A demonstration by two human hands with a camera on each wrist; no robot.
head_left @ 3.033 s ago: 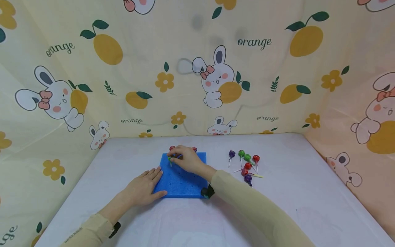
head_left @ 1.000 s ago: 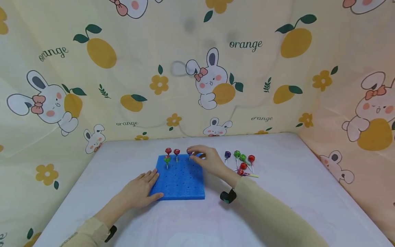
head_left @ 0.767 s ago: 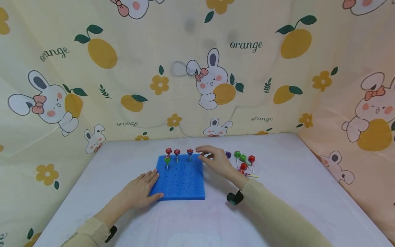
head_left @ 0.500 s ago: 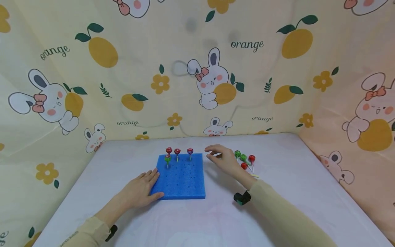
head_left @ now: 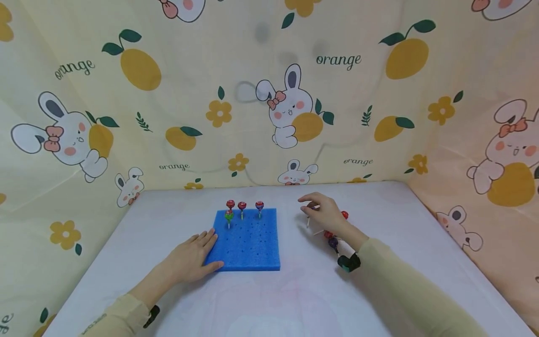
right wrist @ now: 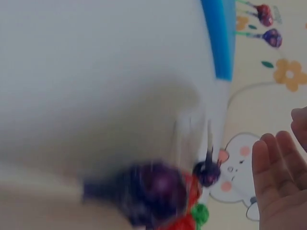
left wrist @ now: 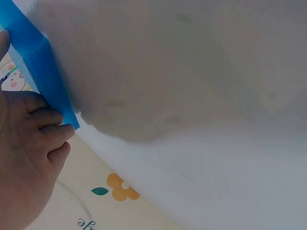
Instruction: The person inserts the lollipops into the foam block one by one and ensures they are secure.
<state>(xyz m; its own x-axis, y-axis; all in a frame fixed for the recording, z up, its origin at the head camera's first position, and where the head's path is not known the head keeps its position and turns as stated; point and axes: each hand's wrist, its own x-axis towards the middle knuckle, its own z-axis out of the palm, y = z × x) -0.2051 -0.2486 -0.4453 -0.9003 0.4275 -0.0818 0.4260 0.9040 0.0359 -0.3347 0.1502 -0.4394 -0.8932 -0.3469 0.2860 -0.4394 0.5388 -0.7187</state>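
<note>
My left hand rests with straight fingers along the left edge of a blue foam board dotted with small holes. Upright in the board's back part stand two red lollipops, a green lollipop and a purple-red lollipop. To the right of the board, my right hand hovers over a group of loose lollipops, fingers apart from the thumb. A purple lollipop lies near its fingers in the right wrist view; the hand hides much of the group in the head view.
Close to my right wrist lie another purple lollipop and a red lollipop. One more red head peeks out past the hand. A white cover lies on the table; rabbit-print cloth hangs behind and at the sides.
My right hand has let go of the green lollipop, then of the purple-red one, leaving both upright in the board. It has moved right, over the loose lollipops. My left hand stays on the board.
</note>
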